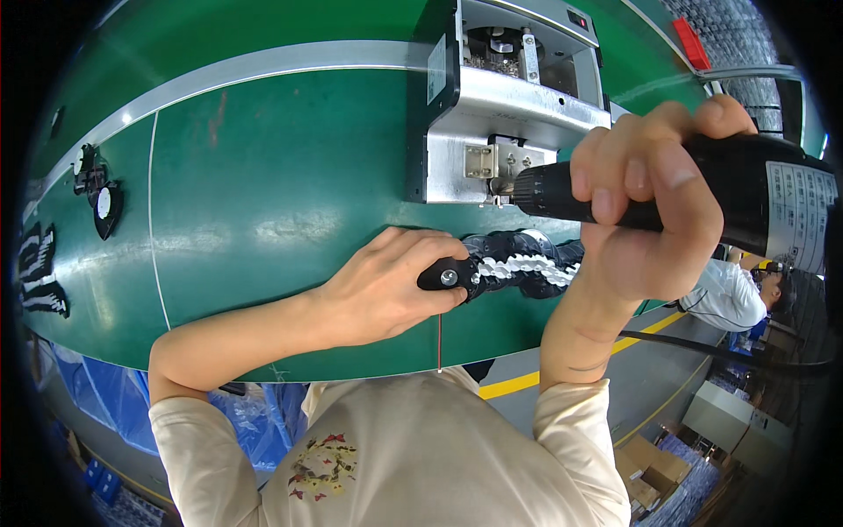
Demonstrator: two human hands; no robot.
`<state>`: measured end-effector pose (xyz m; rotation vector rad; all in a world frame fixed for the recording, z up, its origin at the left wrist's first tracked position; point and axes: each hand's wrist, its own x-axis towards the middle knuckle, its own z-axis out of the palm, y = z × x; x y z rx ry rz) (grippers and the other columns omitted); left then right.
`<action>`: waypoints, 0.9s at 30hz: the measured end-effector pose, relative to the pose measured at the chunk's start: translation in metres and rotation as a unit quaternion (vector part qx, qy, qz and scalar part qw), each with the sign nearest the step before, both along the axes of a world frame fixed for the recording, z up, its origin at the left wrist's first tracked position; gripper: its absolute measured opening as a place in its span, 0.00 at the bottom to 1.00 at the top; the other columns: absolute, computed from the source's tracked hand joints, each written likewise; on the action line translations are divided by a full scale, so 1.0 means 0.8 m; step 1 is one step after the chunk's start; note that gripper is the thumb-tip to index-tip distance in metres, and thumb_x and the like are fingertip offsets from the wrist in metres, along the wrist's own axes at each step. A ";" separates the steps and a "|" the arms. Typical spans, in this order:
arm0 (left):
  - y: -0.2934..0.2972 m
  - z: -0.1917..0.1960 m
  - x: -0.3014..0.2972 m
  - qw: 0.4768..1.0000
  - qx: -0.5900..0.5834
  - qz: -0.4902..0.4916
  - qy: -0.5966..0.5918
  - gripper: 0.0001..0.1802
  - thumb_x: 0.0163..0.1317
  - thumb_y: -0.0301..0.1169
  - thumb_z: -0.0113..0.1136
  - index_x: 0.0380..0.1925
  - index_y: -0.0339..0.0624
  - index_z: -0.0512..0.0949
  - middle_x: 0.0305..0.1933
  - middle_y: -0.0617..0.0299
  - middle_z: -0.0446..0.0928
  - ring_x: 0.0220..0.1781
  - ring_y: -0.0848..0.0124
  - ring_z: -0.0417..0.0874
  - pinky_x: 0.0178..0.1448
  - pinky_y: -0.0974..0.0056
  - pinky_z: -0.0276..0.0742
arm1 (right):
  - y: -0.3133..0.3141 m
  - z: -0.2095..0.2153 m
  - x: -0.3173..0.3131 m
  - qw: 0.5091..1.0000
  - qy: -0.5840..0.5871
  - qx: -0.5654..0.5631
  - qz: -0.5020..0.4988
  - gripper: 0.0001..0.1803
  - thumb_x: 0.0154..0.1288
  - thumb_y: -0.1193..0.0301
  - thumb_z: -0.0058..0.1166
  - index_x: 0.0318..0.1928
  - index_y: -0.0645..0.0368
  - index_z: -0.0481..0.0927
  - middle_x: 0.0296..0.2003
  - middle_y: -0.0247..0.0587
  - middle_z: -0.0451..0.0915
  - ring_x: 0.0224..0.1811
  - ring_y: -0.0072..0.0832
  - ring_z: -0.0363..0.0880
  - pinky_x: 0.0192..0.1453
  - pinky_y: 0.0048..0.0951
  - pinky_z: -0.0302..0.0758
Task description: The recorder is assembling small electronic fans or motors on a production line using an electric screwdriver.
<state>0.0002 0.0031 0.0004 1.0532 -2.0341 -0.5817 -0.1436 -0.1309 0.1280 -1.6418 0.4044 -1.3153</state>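
My right hand (650, 189) is wrapped round a black electric screwdriver (746, 180), which lies nearly level with its tip pointing left. That tip meets the small metal block on the front of a silver screw feeder (518, 105). Below it, on the green table, my left hand (395, 285) grips a black, rounded part (446, 274) between thumb and fingers. A round metal piece shows on top of this part. Touching it on the right is a row of black and white parts (527, 263), whose far end is hidden behind my right wrist.
Several black parts with white pieces (98, 193) lie at the table's far left, with striped black-and-white ones (39, 272) nearer me. A black cable (729, 351) runs along the right. Beyond the table's right edge, another person (724, 294) is bent over. Cardboard boxes (650, 465) stand on the floor.
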 end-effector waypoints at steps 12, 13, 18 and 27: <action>-0.001 -0.009 -0.002 1.000 -0.021 -0.002 0.019 0.09 0.53 0.30 0.70 0.37 0.50 0.88 0.55 0.53 0.75 0.58 0.56 0.79 0.56 0.54 0.76 | 0.054 -0.012 -0.055 0.986 -0.019 0.033 0.163 0.23 0.63 0.77 0.50 0.59 0.56 0.64 0.25 0.35 0.69 0.19 0.24 0.70 0.28 0.31 0.71; -0.001 -0.008 -0.001 1.000 -0.019 0.000 0.019 0.09 0.53 0.30 0.70 0.37 0.49 0.88 0.55 0.53 0.75 0.58 0.56 0.79 0.56 0.53 0.76 | 0.057 -0.016 -0.051 0.987 -0.025 0.038 0.156 0.23 0.63 0.77 0.50 0.58 0.56 0.64 0.25 0.35 0.69 0.18 0.25 0.70 0.28 0.31 0.71; -0.001 -0.005 0.002 0.999 -0.026 0.000 0.023 0.09 0.53 0.31 0.70 0.37 0.49 0.88 0.54 0.53 0.75 0.56 0.56 0.79 0.56 0.53 0.76 | 0.075 -0.032 -0.037 0.994 -0.023 0.081 0.069 0.22 0.63 0.79 0.52 0.56 0.58 0.63 0.23 0.37 0.69 0.17 0.26 0.68 0.25 0.33 0.71; 0.003 -0.005 -0.005 0.999 -0.024 0.022 0.025 0.08 0.55 0.31 0.64 0.36 0.48 0.87 0.54 0.55 0.73 0.49 0.61 0.80 0.56 0.57 0.74 | 0.079 -0.042 -0.035 0.991 0.017 0.042 0.128 0.22 0.55 0.85 0.62 0.46 0.60 0.65 0.27 0.44 0.76 0.22 0.31 0.76 0.30 0.36 0.77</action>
